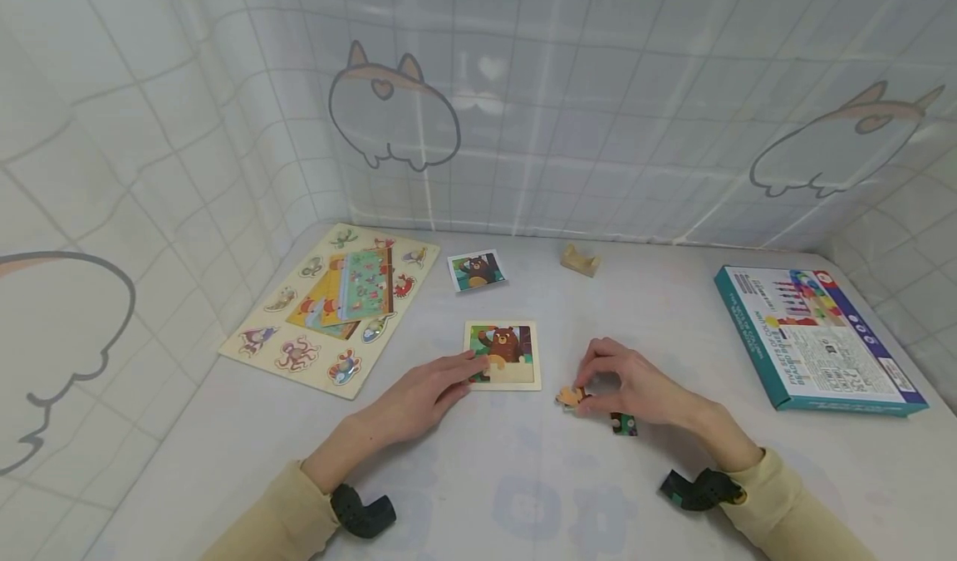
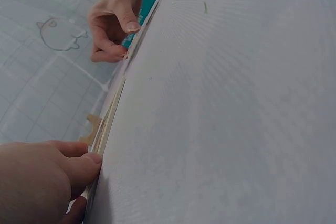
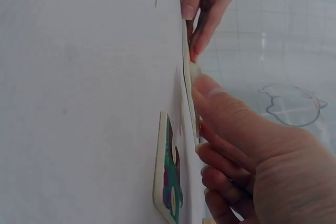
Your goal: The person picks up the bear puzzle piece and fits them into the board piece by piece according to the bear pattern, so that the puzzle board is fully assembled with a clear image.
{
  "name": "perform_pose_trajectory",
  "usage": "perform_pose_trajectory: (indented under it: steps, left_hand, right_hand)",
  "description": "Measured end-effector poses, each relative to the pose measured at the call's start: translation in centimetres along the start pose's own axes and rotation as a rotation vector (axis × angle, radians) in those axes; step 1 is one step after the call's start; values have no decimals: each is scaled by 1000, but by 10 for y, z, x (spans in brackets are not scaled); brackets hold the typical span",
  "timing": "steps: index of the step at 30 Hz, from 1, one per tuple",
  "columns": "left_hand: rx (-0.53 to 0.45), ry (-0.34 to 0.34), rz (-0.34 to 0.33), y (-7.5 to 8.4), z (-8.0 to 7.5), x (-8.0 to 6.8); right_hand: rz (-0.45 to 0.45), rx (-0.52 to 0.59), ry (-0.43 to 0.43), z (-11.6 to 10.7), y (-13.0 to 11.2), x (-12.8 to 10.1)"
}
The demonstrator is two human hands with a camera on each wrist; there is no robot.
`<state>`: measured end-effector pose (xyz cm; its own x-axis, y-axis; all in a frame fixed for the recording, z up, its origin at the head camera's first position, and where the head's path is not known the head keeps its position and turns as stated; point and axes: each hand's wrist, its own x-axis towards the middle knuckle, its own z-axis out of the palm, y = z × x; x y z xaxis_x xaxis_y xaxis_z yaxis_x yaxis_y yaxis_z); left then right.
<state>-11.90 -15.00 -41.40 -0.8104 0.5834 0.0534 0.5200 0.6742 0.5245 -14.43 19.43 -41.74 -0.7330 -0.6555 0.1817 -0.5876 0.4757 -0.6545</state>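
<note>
A small square bear puzzle board (image 1: 512,372) lies flat at mid-table, its lower part bare wood. My left hand (image 1: 467,374) rests beside it, straight fingers touching its left edge; the left wrist view shows the thumb (image 2: 88,164) against that edge. To the right of the board, my right hand (image 1: 586,391) pinches an orange-brown puzzle piece (image 1: 570,396) between thumb and fingertips, low over the table. A dark green piece (image 1: 624,424) lies flat on the table beside that hand, also seen as the green piece (image 3: 169,182) in the right wrist view.
A bear picture card (image 1: 476,270) and a small wooden block (image 1: 580,259) lie behind the board. A large wooden sea-animal puzzle (image 1: 272,338) with cards stacked on it sits at the left. A teal box (image 1: 815,337) lies at the right. Curtain walls enclose the table.
</note>
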Motion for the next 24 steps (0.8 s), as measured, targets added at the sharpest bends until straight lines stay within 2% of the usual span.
perform_pose_trajectory:
  steps: [5, 19, 24]
  left_hand:
    - [4, 4, 1, 0, 0, -1]
    - [-2, 8, 12, 0, 0, -1]
    - [6, 3, 12, 0, 0, -1]
  right_hand:
    - [-2, 22, 31, 1, -2, 0]
    - [-6, 30, 49, 1, -1, 1]
    - [-36, 22, 61, 2, -2, 2]
